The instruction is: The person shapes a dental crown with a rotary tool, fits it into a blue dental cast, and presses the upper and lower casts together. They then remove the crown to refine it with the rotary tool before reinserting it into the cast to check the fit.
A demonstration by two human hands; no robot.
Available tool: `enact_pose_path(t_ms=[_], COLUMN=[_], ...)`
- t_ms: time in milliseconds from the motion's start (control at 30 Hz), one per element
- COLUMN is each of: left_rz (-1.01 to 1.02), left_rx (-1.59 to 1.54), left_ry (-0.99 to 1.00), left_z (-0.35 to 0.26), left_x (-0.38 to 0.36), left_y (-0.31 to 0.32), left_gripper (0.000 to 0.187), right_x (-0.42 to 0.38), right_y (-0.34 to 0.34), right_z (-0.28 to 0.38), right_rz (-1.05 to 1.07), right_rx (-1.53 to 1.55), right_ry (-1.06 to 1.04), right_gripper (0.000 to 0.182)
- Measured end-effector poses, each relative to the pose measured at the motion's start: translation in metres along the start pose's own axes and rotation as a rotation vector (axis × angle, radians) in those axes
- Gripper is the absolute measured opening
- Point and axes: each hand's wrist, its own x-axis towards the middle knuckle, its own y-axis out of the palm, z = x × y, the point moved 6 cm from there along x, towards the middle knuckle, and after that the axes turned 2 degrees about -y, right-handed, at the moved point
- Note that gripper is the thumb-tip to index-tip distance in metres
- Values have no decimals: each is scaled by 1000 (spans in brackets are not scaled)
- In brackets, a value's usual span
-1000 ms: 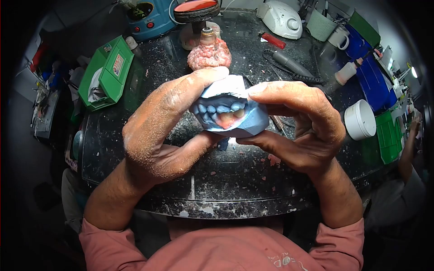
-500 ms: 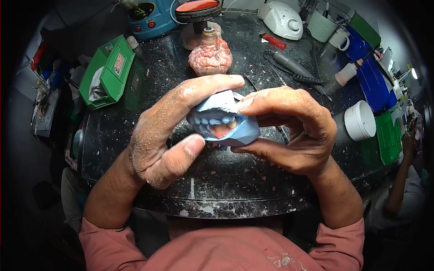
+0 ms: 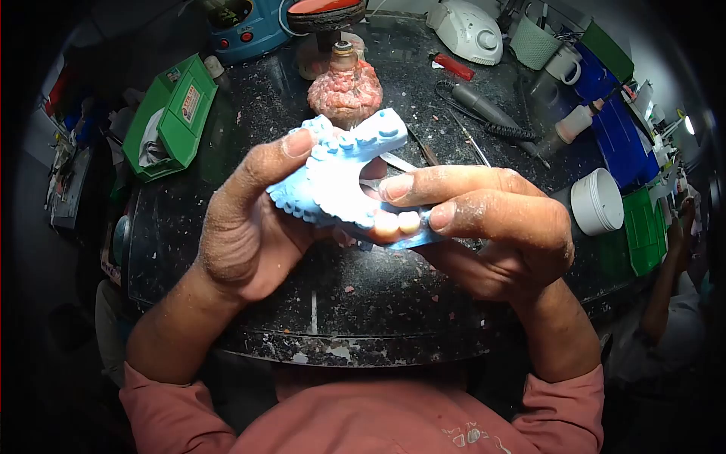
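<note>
A pale blue dental cast (image 3: 338,178) is held up over the bench between both hands, its tooth rows showing and its curved arch open toward the right. My left hand (image 3: 246,219) grips its left side, thumb or fingertip pressed on top by the teeth. A few tooth-coloured artificial teeth (image 3: 398,223) sit at the cast's lower right end. Right beside them, my right hand (image 3: 503,227) pinches that end, with two fingertips on the near face and the rest folded below. Glare washes out the cast's middle.
Behind the cast stands a spirit lamp (image 3: 344,87) caked in pink material. A green bin (image 3: 178,125) lies left; a rotary handpiece (image 3: 484,106), red lighter (image 3: 454,66) and white tub (image 3: 597,200) are right. Thin tools lie behind my right hand. Another person's arm (image 3: 665,287) shows far right.
The cast has been turned and tilted, so the arch and tooth tops now face up instead of the side. My left fingers have shifted from spanning its front to gripping its left side.
</note>
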Motion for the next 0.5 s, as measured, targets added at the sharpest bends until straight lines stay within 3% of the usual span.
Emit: enact_pose_path(t_ms=[33,100,167,233,300,333,433,500], left_rz=[24,-50,119,51,-34,29,6,-1], left_rx=[-128,29,76,247,325,273,459,488], left_ry=[-40,-41,54,67,112,113,199,203], left_z=[8,6,-2,-4,-8,-7,-12,-12], left_x=[-4,-5,-6,-10,-12,-12,-12,-10], left_y=[4,2,5,10,13,9,11,17], left_gripper=[52,58,62,67,68,67,67,68], right_x=[-1,2,3,4,7,7,7,5], right_y=[-1,-2,-3,-4,-6,-4,-7,-11], right_z=[0,-1,-1,-4,-4,-7,-9,-15], right_rz=[-20,23,23,40,17,53,-27,-41], right_rx=[-4,-31,-25,-21,-86,-82,108,129], right_ry=[-19,-10,4,4,-86,-113,145,151], right_gripper=[34,34,33,34,40,48,65,61])
